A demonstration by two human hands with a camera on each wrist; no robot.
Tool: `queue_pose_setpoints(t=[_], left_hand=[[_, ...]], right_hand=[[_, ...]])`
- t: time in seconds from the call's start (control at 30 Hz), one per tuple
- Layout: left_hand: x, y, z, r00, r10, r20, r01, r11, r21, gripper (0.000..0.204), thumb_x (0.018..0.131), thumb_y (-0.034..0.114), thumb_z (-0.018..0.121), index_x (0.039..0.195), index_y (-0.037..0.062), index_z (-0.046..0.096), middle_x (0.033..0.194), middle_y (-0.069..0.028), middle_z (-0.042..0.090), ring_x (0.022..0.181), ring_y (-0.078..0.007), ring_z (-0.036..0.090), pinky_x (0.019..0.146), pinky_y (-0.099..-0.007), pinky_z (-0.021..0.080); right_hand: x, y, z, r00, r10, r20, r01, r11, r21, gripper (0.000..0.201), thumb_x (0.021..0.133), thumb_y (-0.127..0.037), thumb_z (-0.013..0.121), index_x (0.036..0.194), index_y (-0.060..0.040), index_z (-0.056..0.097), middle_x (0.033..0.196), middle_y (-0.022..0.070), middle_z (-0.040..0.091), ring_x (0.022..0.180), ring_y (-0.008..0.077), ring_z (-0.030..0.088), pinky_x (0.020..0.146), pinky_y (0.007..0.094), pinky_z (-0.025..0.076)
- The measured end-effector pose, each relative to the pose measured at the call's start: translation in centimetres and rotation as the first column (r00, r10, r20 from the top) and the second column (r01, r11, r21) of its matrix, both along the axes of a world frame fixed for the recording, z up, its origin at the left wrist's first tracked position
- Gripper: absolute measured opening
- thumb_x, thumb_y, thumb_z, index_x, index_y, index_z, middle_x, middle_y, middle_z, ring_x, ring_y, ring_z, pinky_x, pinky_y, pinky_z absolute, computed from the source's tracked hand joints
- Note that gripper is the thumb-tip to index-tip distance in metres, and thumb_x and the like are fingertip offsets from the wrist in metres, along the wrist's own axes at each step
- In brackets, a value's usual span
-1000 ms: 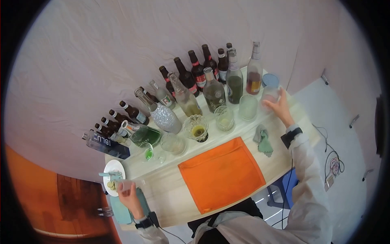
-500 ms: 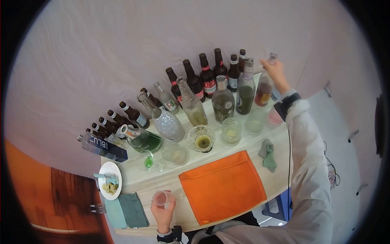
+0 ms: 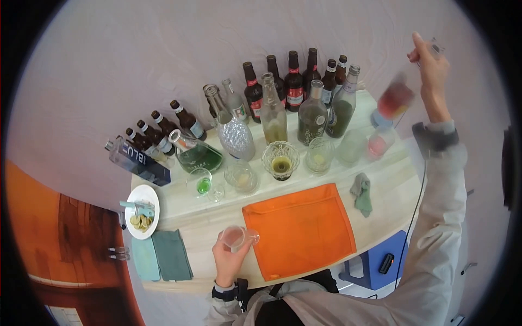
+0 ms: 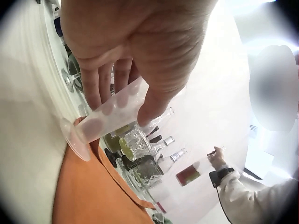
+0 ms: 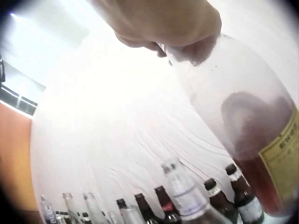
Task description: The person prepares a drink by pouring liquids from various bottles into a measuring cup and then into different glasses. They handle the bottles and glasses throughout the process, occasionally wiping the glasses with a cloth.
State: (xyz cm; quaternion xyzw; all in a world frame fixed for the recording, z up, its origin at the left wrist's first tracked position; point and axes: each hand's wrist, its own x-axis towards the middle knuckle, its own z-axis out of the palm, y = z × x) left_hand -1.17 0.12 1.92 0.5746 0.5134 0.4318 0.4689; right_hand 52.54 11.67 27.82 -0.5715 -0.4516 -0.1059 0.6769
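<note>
My left hand holds a clear footed glass over the table, beside an orange cloth. In the left wrist view, the thumb and fingers wrap the tilted glass, its round foot pointing down and left. My right hand grips the neck of a clear bottle at the table's far right. Red liquid fills its lower part, and it is blurred in the head view. The right wrist view shows the bottle slanted, with a yellow label and part of the neck hidden by the hand.
Brown beer bottles and clear bottles line the back. Before them stand several glasses, including a cut-glass bowl and a pink-tinted glass. A grey-green rag lies right; a white plate and folded cloths lie left.
My left hand has come from the plate to the orange cloth with the footed glass. My right hand left the pink-tinted glass, took the bottle's neck and lifted it to the right.
</note>
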Motion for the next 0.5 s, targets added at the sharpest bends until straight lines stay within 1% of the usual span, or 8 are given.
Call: queue_pose_setpoints(t=[0.07, 0.1, 0.17, 0.2, 0.27, 0.33, 0.4, 0.5], left_hand=[[0.0, 0.1, -0.3, 1.000, -0.011, 0.008, 0.010, 1.000, 0.019, 0.043, 0.080, -0.001, 0.086, 0.118, -0.0020, 0.066, 0.114, -0.0085, 0.071, 0.107, -0.0182, 0.069, 0.095, -0.0336, 0.055], [0.0, 0.0, -0.4, 1.000, -0.028, 0.008, 0.028, 0.999, 0.042, 0.044, 0.082, 0.003, 0.088, 0.119, -0.0022, 0.065, 0.113, -0.0077, 0.071, 0.105, -0.0168, 0.069, 0.093, -0.0325, 0.056], [0.4, 0.2, 0.0, 0.999, -0.032, 0.025, 0.030, 0.998, 0.047, 0.045, 0.082, 0.003, 0.088, 0.120, -0.0016, 0.065, 0.112, -0.0073, 0.070, 0.104, -0.0163, 0.069, 0.092, -0.0321, 0.056], [0.5, 0.1, 0.0, 0.998, -0.046, 0.034, 0.044, 0.998, 0.052, 0.045, 0.082, 0.003, 0.088, 0.120, -0.0010, 0.065, 0.112, -0.0068, 0.070, 0.104, -0.0158, 0.069, 0.092, -0.0317, 0.056], [0.6, 0.1, -0.4, 0.996, -0.043, 0.075, 0.039, 0.998, 0.057, 0.045, 0.082, 0.003, 0.088, 0.120, -0.0006, 0.064, 0.112, -0.0067, 0.070, 0.104, -0.0153, 0.069, 0.091, -0.0312, 0.056], [0.6, 0.1, -0.4, 0.993, -0.044, 0.112, 0.036, 0.997, 0.065, 0.044, 0.083, 0.004, 0.088, 0.121, -0.0003, 0.064, 0.112, -0.0066, 0.070, 0.103, -0.0147, 0.068, 0.090, -0.0306, 0.056], [0.5, 0.1, -0.2, 0.989, -0.058, 0.139, 0.055, 0.998, 0.025, 0.043, 0.084, 0.004, 0.087, 0.120, -0.0005, 0.065, 0.113, -0.0065, 0.070, 0.102, -0.0141, 0.068, 0.089, -0.0301, 0.057], [0.2, 0.2, -0.5, 0.991, -0.064, 0.120, 0.058, 0.997, 0.053, 0.041, 0.084, 0.004, 0.087, 0.119, -0.0009, 0.065, 0.112, -0.0060, 0.070, 0.102, -0.0140, 0.069, 0.089, -0.0305, 0.057]], right_hand=[[-3.7, -3.3, 0.7, 0.998, 0.065, 0.007, -0.065, 0.998, -0.022, 0.040, 0.097, -0.032, 0.073, 0.067, -0.0060, 0.066, 0.066, 0.0006, 0.064, 0.065, 0.0126, 0.060, 0.068, 0.0289, 0.045], [-5.7, -5.0, 0.6, 0.991, 0.130, 0.012, -0.129, 0.990, -0.051, 0.039, 0.098, -0.030, 0.073, 0.069, -0.0063, 0.065, 0.065, 0.0007, 0.063, 0.064, 0.0121, 0.059, 0.066, 0.0282, 0.045], [-9.4, -7.8, -0.4, 0.962, 0.273, -0.018, -0.274, 0.959, -0.070, 0.035, 0.100, -0.027, 0.072, 0.072, -0.0062, 0.064, 0.065, 0.0010, 0.062, 0.062, 0.0111, 0.059, 0.062, 0.0267, 0.045], [-11.2, -8.8, -1.7, 0.937, 0.345, -0.053, -0.348, 0.936, -0.059, 0.033, 0.100, -0.025, 0.072, 0.074, -0.0059, 0.064, 0.065, 0.0013, 0.062, 0.060, 0.0105, 0.058, 0.059, 0.0258, 0.045], [-15.4, -10.3, -4.9, 0.917, 0.377, -0.129, -0.388, 0.918, -0.083, 0.031, 0.100, -0.022, 0.072, 0.075, -0.0052, 0.064, 0.064, 0.0011, 0.062, 0.057, 0.0089, 0.058, 0.054, 0.0241, 0.043], [-18.9, -11.3, -8.0, 0.878, 0.438, -0.194, -0.470, 0.866, -0.173, 0.028, 0.099, -0.018, 0.073, 0.076, -0.0048, 0.064, 0.063, 0.0004, 0.062, 0.055, 0.0069, 0.056, 0.052, 0.0240, 0.043], [-22.3, -11.3, -10.8, 0.806, 0.519, -0.286, -0.566, 0.817, -0.110, 0.030, 0.099, -0.015, 0.074, 0.073, -0.0048, 0.062, 0.061, -0.0008, 0.062, 0.054, 0.0051, 0.055, 0.050, 0.0241, 0.042], [-25.2, -10.8, -13.4, 0.787, 0.539, -0.300, -0.594, 0.793, -0.135, 0.032, 0.099, -0.015, 0.074, 0.071, -0.0050, 0.060, 0.059, -0.0020, 0.061, 0.053, 0.0035, 0.054, 0.048, 0.0245, 0.041]])
